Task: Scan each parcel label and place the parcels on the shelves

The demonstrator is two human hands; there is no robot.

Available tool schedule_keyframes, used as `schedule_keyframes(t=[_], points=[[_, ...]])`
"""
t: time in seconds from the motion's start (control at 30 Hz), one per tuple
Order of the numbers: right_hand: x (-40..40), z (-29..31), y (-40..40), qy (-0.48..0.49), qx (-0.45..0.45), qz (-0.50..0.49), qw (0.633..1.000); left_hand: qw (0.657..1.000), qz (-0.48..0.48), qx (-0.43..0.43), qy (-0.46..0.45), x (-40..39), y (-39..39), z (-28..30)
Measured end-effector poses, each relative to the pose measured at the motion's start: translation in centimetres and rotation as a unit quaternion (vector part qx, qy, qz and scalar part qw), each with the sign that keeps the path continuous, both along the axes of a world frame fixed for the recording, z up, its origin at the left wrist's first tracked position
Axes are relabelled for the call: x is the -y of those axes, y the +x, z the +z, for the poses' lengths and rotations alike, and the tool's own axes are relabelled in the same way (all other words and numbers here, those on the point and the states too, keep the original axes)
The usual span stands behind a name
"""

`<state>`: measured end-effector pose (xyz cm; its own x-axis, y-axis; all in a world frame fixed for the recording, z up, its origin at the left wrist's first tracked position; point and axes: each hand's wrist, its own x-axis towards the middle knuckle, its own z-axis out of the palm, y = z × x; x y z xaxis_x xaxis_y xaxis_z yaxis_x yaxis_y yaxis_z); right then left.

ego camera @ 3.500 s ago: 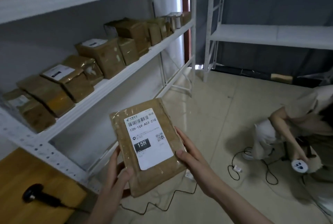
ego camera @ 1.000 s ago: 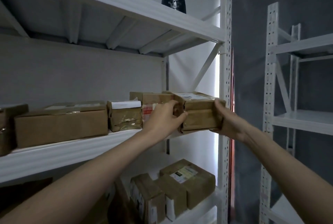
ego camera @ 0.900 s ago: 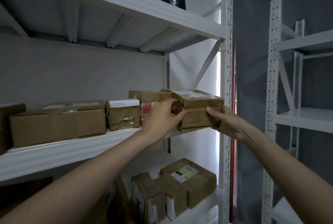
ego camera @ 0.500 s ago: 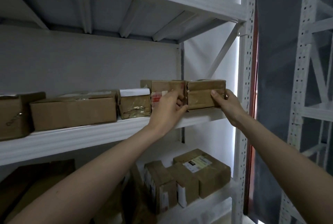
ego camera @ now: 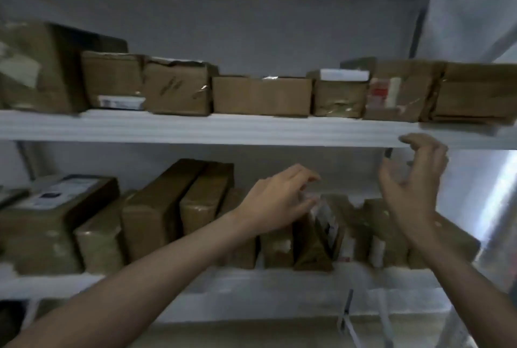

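Note:
The brown parcel [ego camera: 472, 93] I carried lies at the right end of the upper white shelf [ego camera: 223, 129], against another brown parcel [ego camera: 400, 90]. Both my hands hang in the air below that shelf and hold nothing. My left hand [ego camera: 279, 199] is in front of the lower shelf's parcels with loosely bent fingers. Further right, my right hand [ego camera: 411, 179] is raised just under the upper shelf's edge, fingers spread and loosely curled. The picture is blurred by motion.
Several more brown parcels [ego camera: 260, 94] stand in a row along the upper shelf. The lower shelf [ego camera: 251, 280] holds several parcels, some standing on edge [ego camera: 156, 207]. A grey wall [ego camera: 251, 25] runs behind the rack.
Both hands have let go of the parcel, left at the upper shelf's right end, and dropped below the shelf. My view has swung left and down along the rack.

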<state>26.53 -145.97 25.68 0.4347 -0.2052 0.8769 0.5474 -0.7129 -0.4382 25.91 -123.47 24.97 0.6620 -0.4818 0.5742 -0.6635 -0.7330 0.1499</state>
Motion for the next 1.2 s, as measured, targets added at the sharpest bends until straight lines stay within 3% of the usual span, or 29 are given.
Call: schedule_keyframes(t=[0.13,0.33,0.57,0.8,1.03,1.2], points=[[-9.7,-6.1,-1.8,-0.114,-0.069,0.162,0.978,0.992,0.1,-0.072,-0.041,-9.4,-4.2,-6.5],[-22.3,-13.9,-5.0,-0.21,-0.206,0.338,0.894,0.948,0.248,-0.194,-0.055,-22.0,-12.0,-13.5],[-36.6,-17.9,-10.1,-0.289,-0.288,0.368,0.836,0.907,0.331,-0.261,-0.001,-35.0,-20.3,-17.9],[-55.3,-22.1,-18.9,-0.274,-0.363,0.386,0.803,0.888,0.345,-0.303,0.032,-51.7,-30.2,-21.1],[-76.6,-21.3,-26.6,-0.297,-0.372,0.379,0.793,0.855,0.395,-0.293,0.163,-66.9,-36.4,-18.1],[-87.0,-19.9,-30.1,-0.318,-0.345,0.398,0.788,0.821,0.451,-0.292,0.193,-77.2,-39.4,-16.5]])
